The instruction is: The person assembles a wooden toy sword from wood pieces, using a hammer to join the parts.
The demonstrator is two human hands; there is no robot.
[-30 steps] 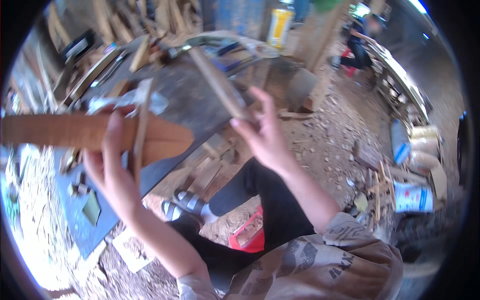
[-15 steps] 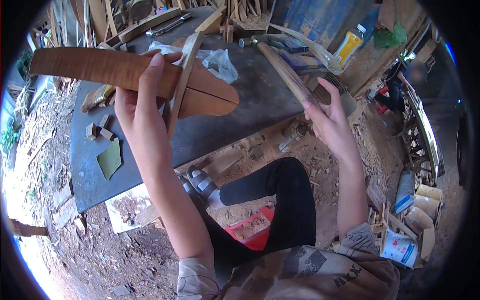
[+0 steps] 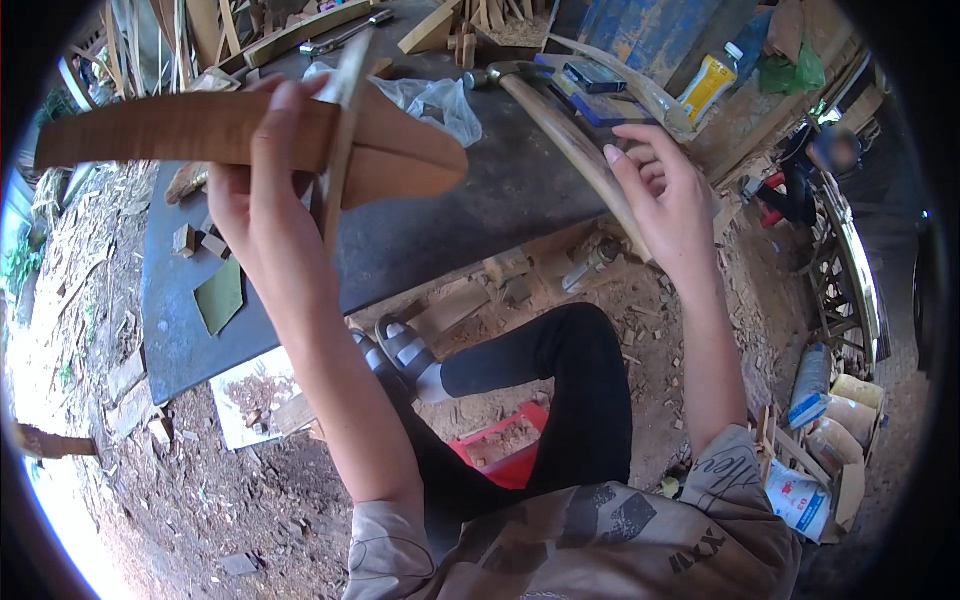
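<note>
My left hand point(image 3: 265, 195) grips a joined wooden piece: a long curved brown slat point(image 3: 150, 130) meets a paler crosspiece point(image 3: 345, 130), with a broad tapered end point(image 3: 410, 160) beyond it. The piece is held above the table, and the crosspiece is smeared by motion. A hammer point(image 3: 560, 135) lies on the dark table, its head toward the far side and its wooden handle slanting over the near edge. Just right of that handle is my right hand point(image 3: 670, 195), open, with thumb and forefinger apart and the other fingers loosely bent.
On the dark table point(image 3: 420, 240) lie small wood blocks point(image 3: 185, 240), a green sandpaper-like sheet point(image 3: 218, 297), a clear plastic bag point(image 3: 445, 110) and a flat dark box point(image 3: 595, 77). A yellow-labelled bottle point(image 3: 712, 85) stands far right. Wood scraps cover the ground; another person point(image 3: 800, 165) sits at right.
My right hand has let go of the hammer handle and lifted slightly. My left hand has shifted a little left with the wooden piece, which has turned slightly.
</note>
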